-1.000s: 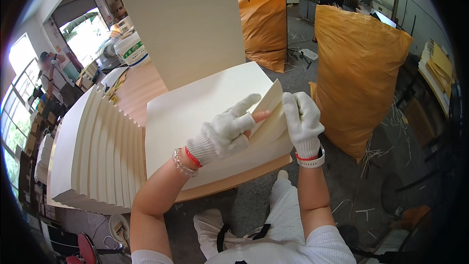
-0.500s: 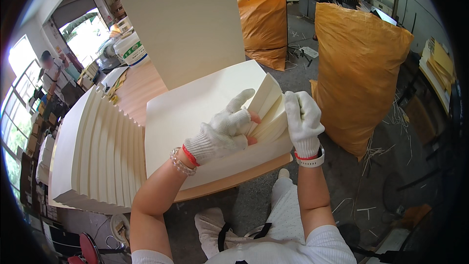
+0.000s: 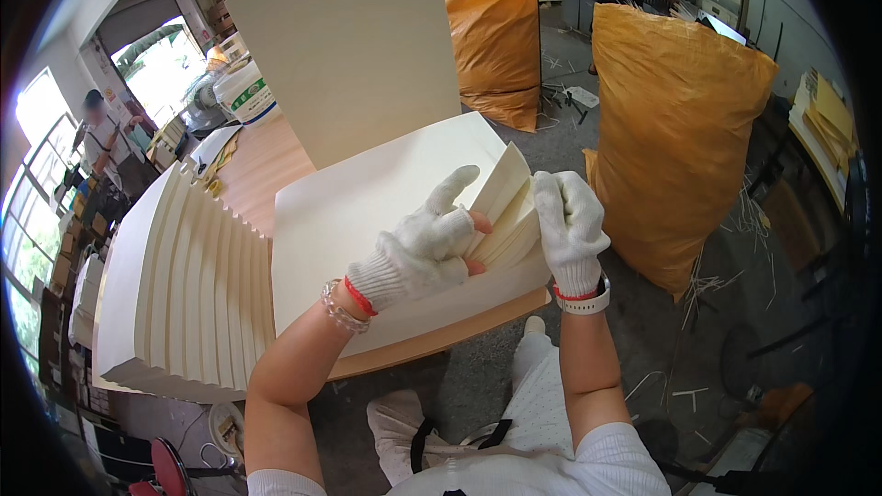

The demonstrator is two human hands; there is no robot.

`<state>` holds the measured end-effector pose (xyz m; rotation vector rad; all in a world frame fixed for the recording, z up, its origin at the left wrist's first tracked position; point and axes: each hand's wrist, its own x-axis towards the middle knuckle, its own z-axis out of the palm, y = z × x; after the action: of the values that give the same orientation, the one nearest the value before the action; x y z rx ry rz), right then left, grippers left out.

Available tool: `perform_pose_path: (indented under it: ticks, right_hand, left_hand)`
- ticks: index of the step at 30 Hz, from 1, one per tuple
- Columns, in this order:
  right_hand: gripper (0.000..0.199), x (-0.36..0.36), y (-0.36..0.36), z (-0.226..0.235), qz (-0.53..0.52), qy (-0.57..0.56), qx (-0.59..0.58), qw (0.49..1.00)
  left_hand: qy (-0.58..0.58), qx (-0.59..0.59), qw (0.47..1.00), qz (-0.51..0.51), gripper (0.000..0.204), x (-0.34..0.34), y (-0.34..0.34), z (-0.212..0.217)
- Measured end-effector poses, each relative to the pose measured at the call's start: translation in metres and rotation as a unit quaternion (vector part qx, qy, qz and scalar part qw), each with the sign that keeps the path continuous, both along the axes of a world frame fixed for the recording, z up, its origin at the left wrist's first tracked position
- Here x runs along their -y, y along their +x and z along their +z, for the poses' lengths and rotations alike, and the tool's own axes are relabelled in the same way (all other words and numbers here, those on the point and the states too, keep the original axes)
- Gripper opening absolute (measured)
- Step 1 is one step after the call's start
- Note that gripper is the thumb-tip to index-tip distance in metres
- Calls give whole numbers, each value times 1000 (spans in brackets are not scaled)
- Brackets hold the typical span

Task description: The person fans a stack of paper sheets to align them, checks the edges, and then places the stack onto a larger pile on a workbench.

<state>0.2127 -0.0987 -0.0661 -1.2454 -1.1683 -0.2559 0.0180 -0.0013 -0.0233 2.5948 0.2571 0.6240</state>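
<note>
A large stack of cream-white paper sheets (image 3: 367, 184) lies in front of me, its right corner bent up and fanned apart. My right hand (image 3: 570, 219), in a white knit glove, is closed at that raised corner, pinching the sheets' edges. My left hand (image 3: 424, 243), gloved the same way with some bare fingertips, rests over the stack's near side. Its thumb points up and away, and two fingertips touch the fanned sheets (image 3: 505, 220). Left of this stack stands a second pile of paper (image 3: 197, 285), offset in stepped batches.
A tall upright board (image 3: 354, 46) stands behind the stack on the wooden table (image 3: 266, 161). A white jug (image 3: 244, 92) sits beyond. Two orange sacks (image 3: 675, 129) (image 3: 496, 46) are at right, with paper strips on the floor. One person works at a machine; another stands far left.
The fanned sheets at the raised corner have shifted slightly, the upper flap dropping a little. Both my hands stay nearly in place. The person at far left has moved slightly right.
</note>
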Motion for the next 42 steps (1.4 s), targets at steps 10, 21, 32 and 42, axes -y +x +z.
perform_pose_path:
  ticks: [10, 21, 32, 42]
  right_hand:
    - [15, 2, 1, 0, 13, 28, 16, 999]
    - [23, 2, 1, -2, 17, 12, -39, 999]
    - [23, 3, 1, -2, 28, 5, -71, 997]
    - [22, 1, 2, -6, 34, 7, -75, 997]
  left_hand:
    - [-52, -12, 998, -37, 36, -3, -2, 3]
    - [4, -11, 1000, 13, 33, 6, 2, 8]
    - [-43, -17, 999, 24, 43, 6, 2, 6]
    - [-18, -44, 997, -56, 38, -8, -2, 5]
